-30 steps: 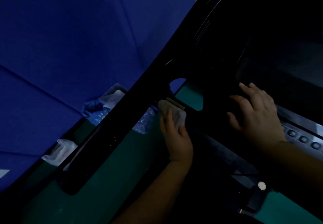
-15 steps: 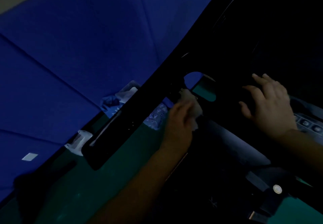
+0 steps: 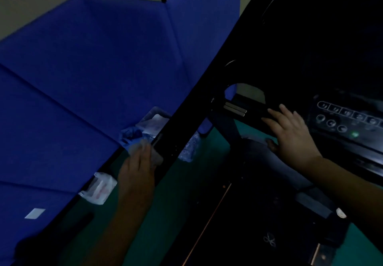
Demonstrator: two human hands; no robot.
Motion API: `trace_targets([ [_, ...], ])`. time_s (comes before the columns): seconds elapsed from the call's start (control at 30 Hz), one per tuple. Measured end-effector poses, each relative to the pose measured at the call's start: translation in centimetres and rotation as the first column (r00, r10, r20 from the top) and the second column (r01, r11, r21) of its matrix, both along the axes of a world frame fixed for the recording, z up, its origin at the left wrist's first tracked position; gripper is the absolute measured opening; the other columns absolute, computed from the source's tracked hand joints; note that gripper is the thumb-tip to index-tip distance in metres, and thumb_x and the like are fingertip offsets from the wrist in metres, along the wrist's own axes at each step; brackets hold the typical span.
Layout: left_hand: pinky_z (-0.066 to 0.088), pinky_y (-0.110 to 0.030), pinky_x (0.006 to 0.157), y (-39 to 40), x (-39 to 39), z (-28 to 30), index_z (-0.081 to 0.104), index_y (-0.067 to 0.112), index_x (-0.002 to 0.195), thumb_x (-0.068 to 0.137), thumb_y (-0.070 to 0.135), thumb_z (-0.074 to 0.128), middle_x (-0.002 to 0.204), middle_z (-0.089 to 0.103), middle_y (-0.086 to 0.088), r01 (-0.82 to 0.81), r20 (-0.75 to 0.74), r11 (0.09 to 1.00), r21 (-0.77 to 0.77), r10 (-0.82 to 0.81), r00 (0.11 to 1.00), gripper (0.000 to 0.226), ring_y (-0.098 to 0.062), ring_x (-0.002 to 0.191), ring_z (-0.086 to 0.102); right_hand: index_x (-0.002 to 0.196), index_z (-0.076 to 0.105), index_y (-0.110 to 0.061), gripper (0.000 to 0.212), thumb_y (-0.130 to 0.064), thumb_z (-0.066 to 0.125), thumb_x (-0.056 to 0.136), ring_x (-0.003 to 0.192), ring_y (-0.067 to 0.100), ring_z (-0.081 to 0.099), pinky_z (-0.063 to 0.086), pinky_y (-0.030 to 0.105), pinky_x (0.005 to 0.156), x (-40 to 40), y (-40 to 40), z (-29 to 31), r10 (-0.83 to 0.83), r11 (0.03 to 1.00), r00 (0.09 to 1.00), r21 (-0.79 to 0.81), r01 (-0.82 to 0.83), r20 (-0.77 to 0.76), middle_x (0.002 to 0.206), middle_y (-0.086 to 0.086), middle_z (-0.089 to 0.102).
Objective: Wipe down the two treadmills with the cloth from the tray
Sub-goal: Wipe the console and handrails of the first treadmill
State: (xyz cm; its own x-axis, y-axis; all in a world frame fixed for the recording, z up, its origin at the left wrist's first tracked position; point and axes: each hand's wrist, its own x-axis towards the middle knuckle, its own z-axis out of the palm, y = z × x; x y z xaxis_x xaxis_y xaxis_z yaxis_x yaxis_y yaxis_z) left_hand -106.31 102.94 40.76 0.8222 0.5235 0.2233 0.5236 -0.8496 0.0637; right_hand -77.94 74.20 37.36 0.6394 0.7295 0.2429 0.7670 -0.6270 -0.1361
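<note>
Roughly, from the left of the frame to the right:

Backdrop: blue padded wall panels (image 3: 83,79) fill the upper left; a white plastic bag (image 3: 99,189) lies at their foot, lower left.
Cloth: a small pale crumpled wiping cloth (image 3: 137,146), just left of centre, pressed against the black sloping side rail of the treadmill (image 3: 186,120).
Cloth handling: judged light, soft and limp; it will bunch and slip on the glossy rail unless held flat under the palm, so the best hold is across its middle with the fingers spread over it.
Left hand: left hand (image 3: 137,168) lies over the cloth, fingers bent down on it and pinning it to the rail's left edge; most of the cloth is hidden beneath.
Clutter: crumpled blue and clear wrappings (image 3: 143,128) sit just above the cloth.
Right hand: right hand (image 3: 290,133), right of centre, is spread flat, fingers apart, resting on the dark treadmill frame and gripping nothing.
Console: a dark button panel with a green light (image 3: 350,120) sits far right.
</note>
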Motion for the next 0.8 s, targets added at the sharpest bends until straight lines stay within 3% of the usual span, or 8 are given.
trace_targets([
  [0.07,0.051,-0.044,0.074,1.1,2.1,0.2,0.041,0.002,0.136,0.091,0.024,0.038,0.127,0.053,-0.024,0.059,0.006,0.998,-0.014,-0.059,0.998,0.050,-0.040,0.093,0.060,0.134,0.052,-0.011,0.066,-0.016,0.076,0.072,0.142,0.035,0.027,0.020,0.053,0.113,-0.3,0.6,-0.4,-0.064,0.998,0.998,-0.018,0.064,0.006,0.145,0.013,0.044],
  [0.17,0.051,-0.044,0.071,1.8,4.0,0.4,0.039,0.001,0.137,0.088,0.014,0.055,0.128,0.051,-0.026,0.154,-0.028,0.988,-0.030,-0.155,0.988,0.053,-0.040,0.090,0.059,0.134,0.052,-0.012,0.063,-0.009,0.071,0.074,0.142,0.034,0.026,0.016,0.053,0.113,-1.0,1.4,-0.6,-0.130,0.992,0.990,0.008,0.129,0.052,0.145,0.013,0.044],
  [0.33,0.046,-0.050,0.096,2.9,-1.3,-0.2,0.023,0.008,0.150,0.086,0.001,0.060,0.153,0.024,-0.021,0.228,-0.013,0.966,-0.125,-0.231,0.973,0.074,-0.043,0.121,0.046,0.134,0.048,-0.012,0.057,-0.003,0.062,0.079,0.144,0.032,0.021,0.011,0.054,0.115,-2.1,2.4,-0.6,-0.227,0.974,0.972,-0.001,0.227,0.059,0.149,0.012,0.038],
  [0.47,0.036,-0.052,0.107,3.6,-4.8,-1.0,0.021,0.007,0.148,0.084,-0.003,0.063,0.152,0.026,-0.023,0.294,0.006,0.944,-0.152,-0.297,0.955,0.077,-0.045,0.133,0.037,0.138,0.044,-0.010,0.066,-0.007,0.065,0.076,0.146,0.032,0.016,0.007,0.057,0.115,-2.8,3.0,-0.7,-0.262,0.964,0.964,-0.043,0.263,0.037,0.154,0.012,0.030],
  [0.57,0.038,-0.049,0.105,3.8,-2.2,-0.8,0.027,0.004,0.147,0.088,0.005,0.061,0.150,0.030,-0.023,0.240,-0.020,0.954,-0.179,-0.247,0.969,0.068,-0.044,0.128,0.041,0.143,0.038,-0.012,0.076,-0.016,0.072,0.075,0.148,0.029,0.009,0.004,0.056,0.115,-2.8,3.1,-0.5,-0.280,0.955,0.960,-0.098,0.280,0.012,0.158,0.010,0.022],
  [0.7,0.027,-0.035,0.110,3.4,5.1,0.4,0.014,0.005,0.151,0.095,0.015,0.055,0.153,0.019,-0.016,0.282,-0.015,0.943,-0.176,-0.289,0.957,0.070,-0.033,0.132,0.032,0.147,0.031,-0.014,0.083,-0.023,0.074,0.076,0.149,0.026,0.001,0.001,0.054,0.116,-2.7,3.2,-0.2,-0.288,0.950,0.957,-0.129,0.283,-0.023,0.161,0.007,0.013],
  [0.8,0.026,-0.035,0.109,3.3,8.7,1.6,0.016,0.008,0.151,0.098,0.021,0.049,0.151,0.022,-0.013,0.319,-0.002,0.919,-0.233,-0.328,0.945,0.063,-0.028,0.131,0.034,0.148,0.031,-0.014,0.085,-0.023,0.075,0.075,0.149,0.027,0.001,0.001,0.054,0.116,-2.8,3.1,-0.1,-0.280,0.953,0.960,-0.122,0.276,-0.017,0.161,0.008,0.013],
])
